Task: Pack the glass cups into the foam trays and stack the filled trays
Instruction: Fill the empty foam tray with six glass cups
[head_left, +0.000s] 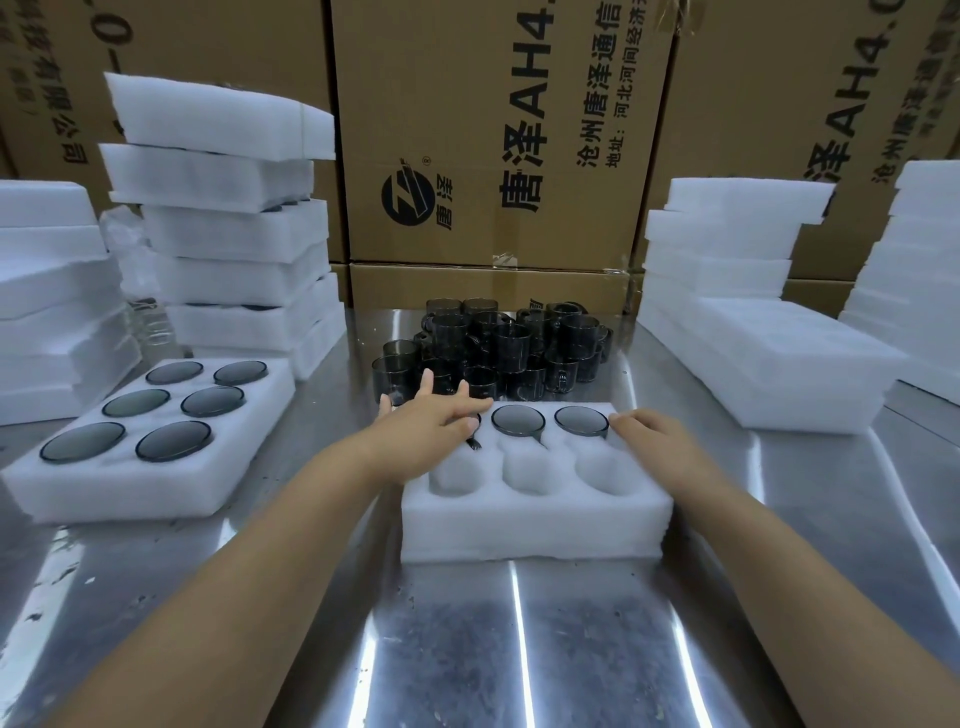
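Note:
A white foam tray (535, 525) lies in front of me on the steel table. Its far row holds smoky glass cups: one in the middle (518, 420), one at the right (581, 420), and one at the left mostly hidden under my left hand (434, 415). The near row's three pockets are bare. My left hand lies over the far left pocket with fingers spread and stretched toward the pile of loose dark glass cups (498, 348) behind the tray. My right hand (657, 434) rests on the tray's far right corner, fingertips beside the right cup.
A filled foam tray (156, 483) with several cups lies at the left, in front of a stack of filled trays (234, 249). Stacks of foam trays (753, 332) stand at the right and far left. Cardboard boxes (498, 156) wall the back.

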